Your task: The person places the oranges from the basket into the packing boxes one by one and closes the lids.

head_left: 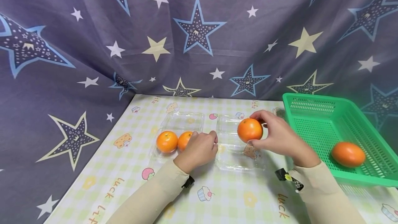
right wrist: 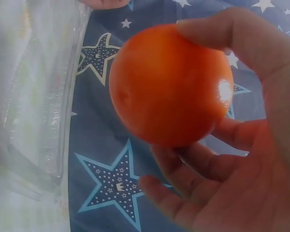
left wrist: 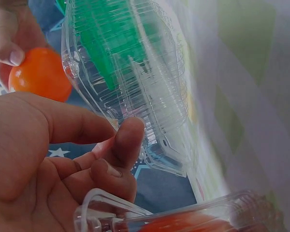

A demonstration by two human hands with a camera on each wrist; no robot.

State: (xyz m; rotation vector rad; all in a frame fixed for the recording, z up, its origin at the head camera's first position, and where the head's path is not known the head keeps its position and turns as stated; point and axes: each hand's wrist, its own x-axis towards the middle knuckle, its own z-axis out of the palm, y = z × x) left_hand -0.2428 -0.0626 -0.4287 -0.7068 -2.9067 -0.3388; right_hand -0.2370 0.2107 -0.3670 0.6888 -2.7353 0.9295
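My right hand (head_left: pixel 280 136) grips an orange (head_left: pixel 249 130) between thumb and fingers, raised over a clear clamshell container (head_left: pixel 231 160). That container lies unfolded, and no fruit shows in it. The left hand (head_left: pixel 199 151) is at its left edge, fingers curled; in the left wrist view the fingertips (left wrist: pixel 130 137) pinch its rim. Left of it, a second clear container (head_left: pixel 183 115) has its lid folded back and holds two oranges, one (head_left: pixel 167 141) in plain sight and the other (head_left: pixel 184 140) partly behind the left hand.
A green plastic basket (head_left: pixel 311 103) stands at the right with one orange-red fruit (head_left: pixel 348 154) inside. A checked cloth (head_left: pixel 115 161) with cartoon prints covers the table. Behind and to the left hangs a star-patterned curtain (head_left: pixel 199 68).
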